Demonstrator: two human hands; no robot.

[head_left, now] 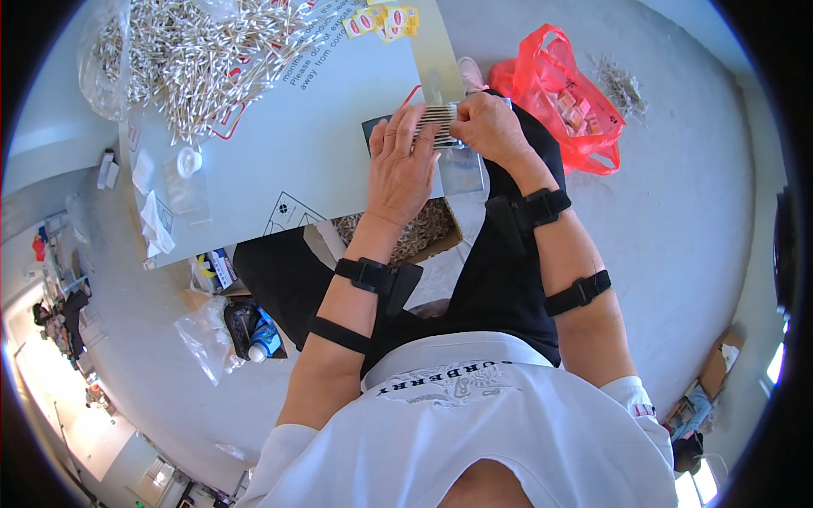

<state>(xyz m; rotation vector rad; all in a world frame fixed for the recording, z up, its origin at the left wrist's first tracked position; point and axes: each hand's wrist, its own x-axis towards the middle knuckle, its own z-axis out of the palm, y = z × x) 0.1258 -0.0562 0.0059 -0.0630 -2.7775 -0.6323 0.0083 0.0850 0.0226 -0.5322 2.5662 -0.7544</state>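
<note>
A row of thin pale sticks [438, 116] lies side by side at the table's near right corner, over a dark flat piece [371, 129]. My left hand [400, 161] rests over the row's left end, its long fingers stretched forward and the index and thumb against the sticks. My right hand [491, 129] is closed, with curled fingers pinching the row's right end. The fingers partly cover the sticks. Beneath the hands, a shiny clear-grey piece [462, 169] juts past the table's edge.
A big heap of loose sticks [207, 63] covers the table's far left, beside yellow packets [381, 21]. A tape roll [189, 162] lies left on the table [288, 161]. Below stands a cardboard box [446, 233] of brownish bits. A red bag [555, 63] with pinkish pieces sits right.
</note>
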